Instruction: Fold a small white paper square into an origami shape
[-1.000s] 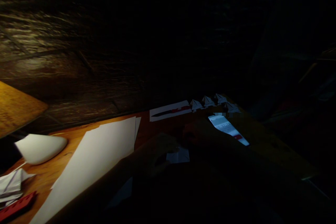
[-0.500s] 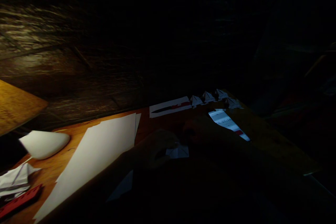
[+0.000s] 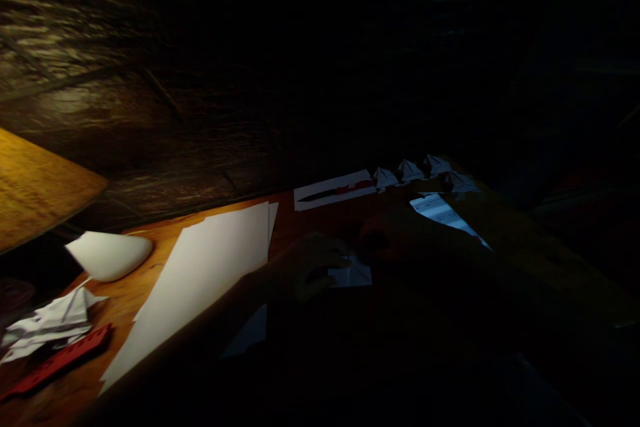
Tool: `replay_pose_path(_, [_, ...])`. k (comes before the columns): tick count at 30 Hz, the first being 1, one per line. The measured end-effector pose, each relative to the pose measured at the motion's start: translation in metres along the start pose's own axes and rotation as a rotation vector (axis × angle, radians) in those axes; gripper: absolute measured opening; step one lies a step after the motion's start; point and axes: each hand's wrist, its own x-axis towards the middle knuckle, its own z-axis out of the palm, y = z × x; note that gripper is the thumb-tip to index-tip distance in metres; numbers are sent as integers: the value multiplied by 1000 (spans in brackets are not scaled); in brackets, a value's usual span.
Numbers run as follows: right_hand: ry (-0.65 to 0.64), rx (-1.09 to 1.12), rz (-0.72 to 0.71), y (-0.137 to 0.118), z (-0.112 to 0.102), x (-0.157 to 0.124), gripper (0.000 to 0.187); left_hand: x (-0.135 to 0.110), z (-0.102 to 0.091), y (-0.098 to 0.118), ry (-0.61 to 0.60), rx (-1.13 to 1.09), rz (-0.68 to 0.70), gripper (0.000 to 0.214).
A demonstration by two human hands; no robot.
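Note:
My left hand (image 3: 313, 263) reaches in from the lower left, its fingers curled. Thumb and forefinger hold the left edge of a small folded white paper (image 3: 353, 275), which shows crease lines. My right hand (image 3: 383, 235) is a dim shape just beyond the paper. Its fingers are lost in shadow, so whether it touches the paper is unclear. A lit phone (image 3: 445, 213) lies past my right wrist, partly covered by the forearm. Another piece of white paper (image 3: 253, 330) lies below my left forearm, mostly in the dark.
White sheets (image 3: 225, 247) lie left of my hands. Along the far edge sit a red-handled knife (image 3: 355, 187) on a paper strip and several folded paper pieces (image 3: 411, 171). At left are a white lamp head (image 3: 113, 257), crumpled paper (image 3: 60, 320) and a red bar-shaped object (image 3: 65, 360).
The whole view has shifted, so things appear farther right and slightly higher. My left hand still holds the folded paper. Less of the phone screen shows past my right forearm.

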Motion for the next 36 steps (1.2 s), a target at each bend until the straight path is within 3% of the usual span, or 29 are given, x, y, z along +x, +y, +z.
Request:
replay_pose_path(5, [8,39,-51,-5,-2,1,58,1,-1,2,-1,0,-20,36])
replay_pose_path(7, [22,63,-64,-7,-2,0,60,3,-3,4,-14,-7,-26,36])
replay_pose_path(19, [-19,195,-140,-8,-1,-1,12,3,-3,4,-35,-8,-41,35])
replay_pose_path(27, [9,199,-210,-9,2,2,12,5,-3,8,-20,-20,-49,31])
replay_pose_path(32, [112,136,-171,-14,3,2,10,6,-1,8,-4,-15,-52,30])
replay_pose_path(36, [106,109,-93,-15,5,2,11,7,-1,9,2,-31,-32,34])
